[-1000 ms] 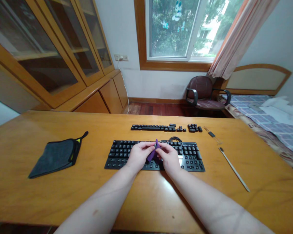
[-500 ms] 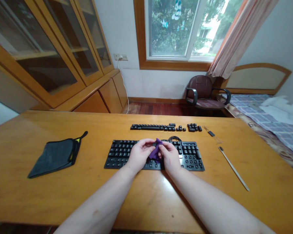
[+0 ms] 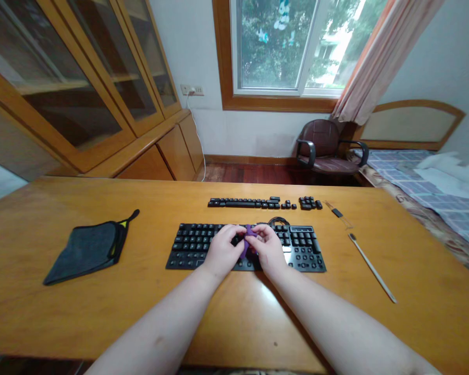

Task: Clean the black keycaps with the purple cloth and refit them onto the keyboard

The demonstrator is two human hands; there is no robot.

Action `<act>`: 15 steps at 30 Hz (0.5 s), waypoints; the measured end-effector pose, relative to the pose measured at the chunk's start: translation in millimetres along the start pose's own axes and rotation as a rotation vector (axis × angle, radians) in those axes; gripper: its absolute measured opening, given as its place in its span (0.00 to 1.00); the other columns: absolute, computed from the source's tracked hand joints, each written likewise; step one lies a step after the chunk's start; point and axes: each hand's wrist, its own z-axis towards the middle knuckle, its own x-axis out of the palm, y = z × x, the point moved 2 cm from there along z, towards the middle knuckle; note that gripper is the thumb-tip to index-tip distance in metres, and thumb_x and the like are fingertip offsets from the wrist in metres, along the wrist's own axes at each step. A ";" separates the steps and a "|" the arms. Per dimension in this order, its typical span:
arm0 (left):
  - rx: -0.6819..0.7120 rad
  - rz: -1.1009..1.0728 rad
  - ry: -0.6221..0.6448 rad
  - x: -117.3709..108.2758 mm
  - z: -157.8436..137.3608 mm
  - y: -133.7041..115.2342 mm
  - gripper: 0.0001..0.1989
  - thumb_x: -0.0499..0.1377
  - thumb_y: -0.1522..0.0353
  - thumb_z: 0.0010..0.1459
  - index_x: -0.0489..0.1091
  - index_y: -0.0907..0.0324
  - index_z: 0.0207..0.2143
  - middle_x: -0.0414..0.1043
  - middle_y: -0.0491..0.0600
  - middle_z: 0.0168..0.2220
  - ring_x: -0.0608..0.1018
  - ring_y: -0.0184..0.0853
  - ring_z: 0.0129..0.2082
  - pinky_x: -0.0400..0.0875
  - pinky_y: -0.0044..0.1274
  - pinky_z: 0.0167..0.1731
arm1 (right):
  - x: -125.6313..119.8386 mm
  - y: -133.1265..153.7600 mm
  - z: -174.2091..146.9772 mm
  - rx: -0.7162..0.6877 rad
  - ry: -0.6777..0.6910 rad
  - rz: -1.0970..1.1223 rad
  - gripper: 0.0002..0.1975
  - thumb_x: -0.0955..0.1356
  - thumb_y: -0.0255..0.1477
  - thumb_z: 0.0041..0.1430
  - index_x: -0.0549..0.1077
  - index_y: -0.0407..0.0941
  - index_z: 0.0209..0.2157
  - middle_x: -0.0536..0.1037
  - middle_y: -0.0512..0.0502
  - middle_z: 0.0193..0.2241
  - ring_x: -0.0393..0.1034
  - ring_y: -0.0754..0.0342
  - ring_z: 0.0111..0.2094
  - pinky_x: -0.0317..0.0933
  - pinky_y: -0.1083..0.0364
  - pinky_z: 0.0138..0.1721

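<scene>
Above the middle of a black keyboard [image 3: 305, 255], my left hand [image 3: 223, 249] and my right hand [image 3: 272, 250] meet, fingers closed on a small purple cloth [image 3: 245, 248]. The cloth is bunched between the fingertips. Whether a small keycap is wrapped inside it I cannot make out. The keyboard's front rows and part of its right side show bare switches; caps sit on its upper rows. Beyond it, removed black keycaps [image 3: 242, 203] lie in rows, with a smaller group of keycaps [image 3: 310, 203] to their right.
A wire keycap puller [image 3: 337, 213] with a dark handle lies at the right. Nearer is a long thin brush [image 3: 375, 271]. A folded grey cloth [image 3: 84, 250] with a loop lies on the left of the wooden table [image 3: 140, 323]. The keyboard's coiled cable [image 3: 278, 221] sits behind it.
My fingers have shifted on the purple cloth, which is now more tightly bunched and narrower between them. The dark piece glimpsed at my left fingertips is no longer distinct. The view has moved slightly.
</scene>
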 end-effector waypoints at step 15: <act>0.008 0.016 0.033 1.4 -0.2 1.9 0.14 0.58 0.77 0.50 0.70 0.56 0.39 0.73 0.45 0.37 0.75 0.32 0.36 0.70 0.25 0.40 | -1.2 -5.3 3.0 -0.028 0.043 0.066 0.17 0.74 0.28 0.40 0.64 0.44 0.31 0.71 0.54 0.26 0.66 0.60 0.25 0.59 0.62 0.23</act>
